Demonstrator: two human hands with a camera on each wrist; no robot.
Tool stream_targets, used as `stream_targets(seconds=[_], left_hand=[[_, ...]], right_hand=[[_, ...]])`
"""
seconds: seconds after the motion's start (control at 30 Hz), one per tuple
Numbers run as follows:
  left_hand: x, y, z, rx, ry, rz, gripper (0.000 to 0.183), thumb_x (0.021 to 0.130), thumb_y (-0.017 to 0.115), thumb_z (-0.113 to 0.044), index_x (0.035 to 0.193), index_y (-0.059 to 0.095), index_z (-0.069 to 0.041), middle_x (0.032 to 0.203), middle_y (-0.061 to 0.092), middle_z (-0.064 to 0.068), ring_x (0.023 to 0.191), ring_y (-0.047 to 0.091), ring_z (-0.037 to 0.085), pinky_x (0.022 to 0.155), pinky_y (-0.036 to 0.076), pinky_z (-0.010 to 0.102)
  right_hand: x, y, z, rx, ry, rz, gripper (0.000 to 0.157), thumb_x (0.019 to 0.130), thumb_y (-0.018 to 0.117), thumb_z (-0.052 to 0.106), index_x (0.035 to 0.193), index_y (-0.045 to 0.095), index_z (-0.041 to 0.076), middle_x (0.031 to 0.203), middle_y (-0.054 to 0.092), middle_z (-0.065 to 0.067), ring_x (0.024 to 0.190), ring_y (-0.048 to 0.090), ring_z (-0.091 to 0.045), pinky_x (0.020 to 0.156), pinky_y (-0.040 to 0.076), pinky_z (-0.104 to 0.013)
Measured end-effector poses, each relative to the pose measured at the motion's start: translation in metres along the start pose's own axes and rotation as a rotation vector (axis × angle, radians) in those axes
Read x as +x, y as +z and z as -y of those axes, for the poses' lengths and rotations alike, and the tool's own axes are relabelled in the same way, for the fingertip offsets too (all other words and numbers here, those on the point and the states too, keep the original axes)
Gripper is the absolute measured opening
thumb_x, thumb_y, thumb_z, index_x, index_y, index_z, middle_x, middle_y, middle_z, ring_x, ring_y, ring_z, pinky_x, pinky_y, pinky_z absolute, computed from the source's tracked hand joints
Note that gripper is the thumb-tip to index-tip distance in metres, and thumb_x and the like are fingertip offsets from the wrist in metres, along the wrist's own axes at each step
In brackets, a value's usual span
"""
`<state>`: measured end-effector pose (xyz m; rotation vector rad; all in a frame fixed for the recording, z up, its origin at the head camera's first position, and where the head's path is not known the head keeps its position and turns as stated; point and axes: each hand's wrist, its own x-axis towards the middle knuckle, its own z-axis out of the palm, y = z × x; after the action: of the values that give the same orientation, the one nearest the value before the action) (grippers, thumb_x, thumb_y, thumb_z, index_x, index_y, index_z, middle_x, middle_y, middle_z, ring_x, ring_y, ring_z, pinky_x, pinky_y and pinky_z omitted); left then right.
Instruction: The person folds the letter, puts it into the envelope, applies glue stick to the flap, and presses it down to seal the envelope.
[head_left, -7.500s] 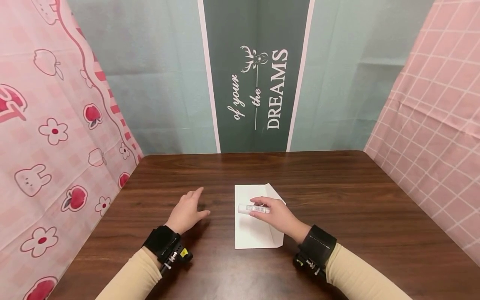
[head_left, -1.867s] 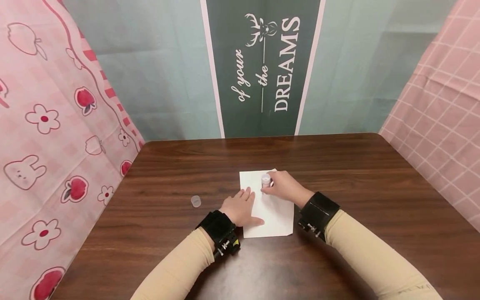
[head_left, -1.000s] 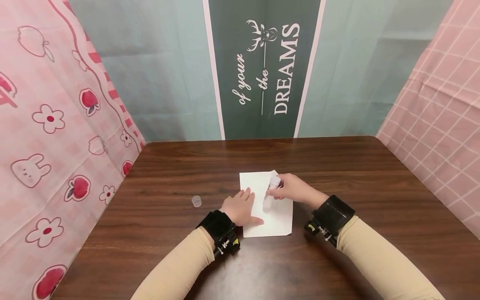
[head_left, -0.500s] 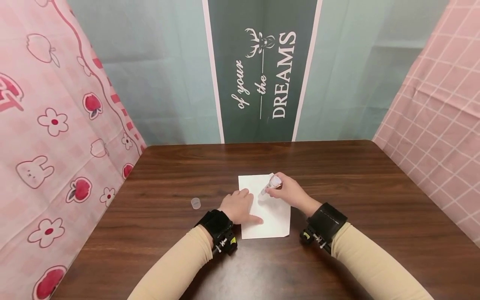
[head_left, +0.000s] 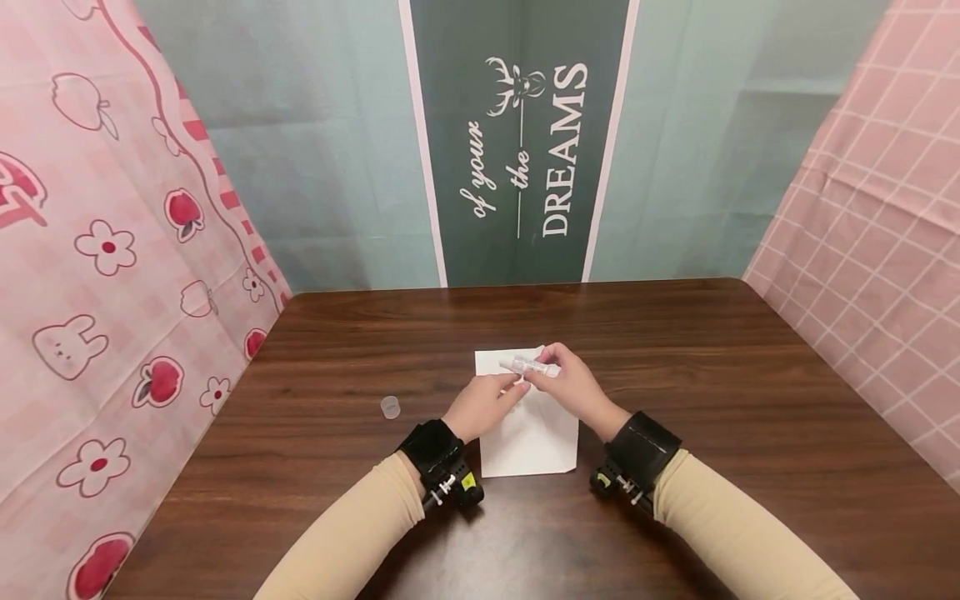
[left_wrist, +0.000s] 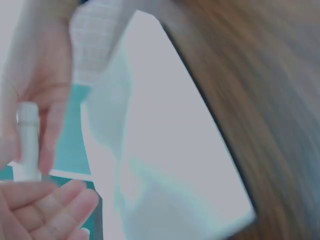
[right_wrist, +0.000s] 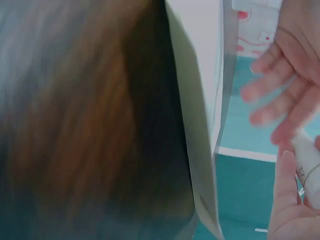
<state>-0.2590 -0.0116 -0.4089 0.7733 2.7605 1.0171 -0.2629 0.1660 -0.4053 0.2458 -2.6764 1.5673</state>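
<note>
A white envelope [head_left: 532,442] lies on the table beneath both hands. Over its far part, my right hand [head_left: 579,392] holds a white glue stick [head_left: 531,366] between thumb and fingers, tilted nearly level with its uncapped end to the left. My left hand [head_left: 480,406] is raised off the paper, its fingertips right at that uncapped end. In the right wrist view the left fingers [right_wrist: 280,107] are loosely extended rather than wrapped around the stick. The left wrist view has the glue stick [left_wrist: 28,145] upright in the right hand, just above the left fingers.
The translucent cap [head_left: 390,407] rests on the brown wooden table [head_left: 337,350], left of the envelope. Behind the table hangs a green curtain [head_left: 517,258] with white lettering. Pink cloths stand on the left [head_left: 105,333] and right [head_left: 862,208].
The cap came off earlier and lies at the left. The glue stick moved over the paper, then was lifted and tilted leftward. My left hand has left its flat hold on the envelope to meet it.
</note>
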Motion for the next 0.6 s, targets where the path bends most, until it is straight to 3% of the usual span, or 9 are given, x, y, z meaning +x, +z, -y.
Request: stream_targets(seconds=[0.17,0.27,0.4,0.6], left_hand=[[0.002,-0.001,0.000,-0.311,-0.113,-0.104,0.044,0.099,0.042,-0.036,0.118,0.062,-0.003,0.100,0.068,0.013,0.080,0.067,0.017,0.072,0.050,0.032],[0.003,-0.001,0.003,-0.392,-0.137,-0.181,0.038,0.098,0.047,-0.032,0.112,0.065,-0.002,0.100,0.068,0.013,0.078,0.068,0.018,0.073,0.050,0.033],[0.004,-0.003,0.007,-0.380,-0.122,-0.234,0.031,0.093,0.057,-0.029,0.106,0.069,-0.003,0.095,0.070,0.008,0.076,0.066,0.015,0.071,0.050,0.030],[0.001,-0.005,0.007,-0.260,-0.115,-0.281,0.024,0.087,0.067,-0.027,0.099,0.071,-0.007,0.088,0.070,0.003,0.076,0.061,0.014,0.068,0.049,0.026]], right_hand=[[0.000,0.008,0.002,0.047,-0.062,0.005,0.029,0.086,0.067,0.011,0.105,0.052,-0.003,0.104,0.060,-0.019,0.087,0.059,-0.027,0.073,0.051,-0.033],[-0.001,0.013,0.002,0.046,-0.094,0.051,0.031,0.085,0.068,0.011,0.108,0.054,-0.005,0.101,0.062,-0.018,0.091,0.060,-0.027,0.076,0.051,-0.033],[-0.003,0.016,0.001,0.050,-0.103,0.079,0.032,0.084,0.069,0.010,0.109,0.055,-0.005,0.100,0.063,-0.016,0.092,0.062,-0.028,0.076,0.052,-0.033],[-0.007,0.017,0.000,-0.001,-0.142,0.078,0.028,0.084,0.069,0.009,0.108,0.060,-0.002,0.102,0.063,-0.014,0.093,0.063,-0.029,0.081,0.050,-0.038]])
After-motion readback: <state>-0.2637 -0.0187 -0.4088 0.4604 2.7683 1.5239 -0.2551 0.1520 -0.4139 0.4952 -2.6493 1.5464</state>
